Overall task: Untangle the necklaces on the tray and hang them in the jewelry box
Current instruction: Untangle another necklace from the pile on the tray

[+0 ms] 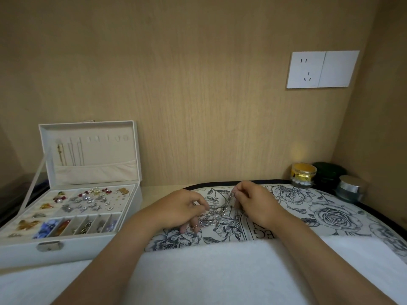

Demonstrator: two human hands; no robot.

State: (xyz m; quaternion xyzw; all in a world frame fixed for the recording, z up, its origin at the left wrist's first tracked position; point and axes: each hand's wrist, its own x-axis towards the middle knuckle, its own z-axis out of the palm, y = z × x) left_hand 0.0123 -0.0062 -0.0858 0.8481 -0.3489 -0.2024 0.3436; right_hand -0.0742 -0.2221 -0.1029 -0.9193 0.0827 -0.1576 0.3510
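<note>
**White cloth in front, silver tangle held over the floral tray**

White fluffy cloth (pixel 198 274) fills the near edge of the view and covers the near part of the tray. Behind everything stands a pale wood-grain wall (pixel 176 73).

The tray (pixel 334 216) lies right of centre on the counter (pixel 154 190). It is dark-rimmed and printed with grey-blue roses. A few block letters show by the cloth's edge, upside down and cut off, so they cannot be read with certainty.

To its left, apart from it, the white jewelry box (pixel 72 252) stands with its lid upright. Thin chains (pixel 70 153) hang from the left hooks inside the lid, while the hooks to the right are bare. Earrings, pearls and coloured beads fill the lower compartments. A metal clasp (pixel 50 246) sits on the front wall.

Both forearms reach in from below. The left hand (pixel 178 211) rests low on the tray, its fingers (pixel 199 204) curled onto the chain. The right hand (pixel 257 203) is raised slightly, its fingers (pixel 239 192) pinching a strand that hangs from them.

A white double plate (pixel 321 69) on the wall has socket slots on its left half and no lettering.

Three jars cluster in the far right corner: a gold jar (pixel 303 172), a dark green jar (pixel 328 172) and a silver-lidded jar (pixel 350 188). Any labels are too small to read.

The necklaces (pixel 212 216), a knot of chunky silver links, lie on the tray between the hands.
</note>
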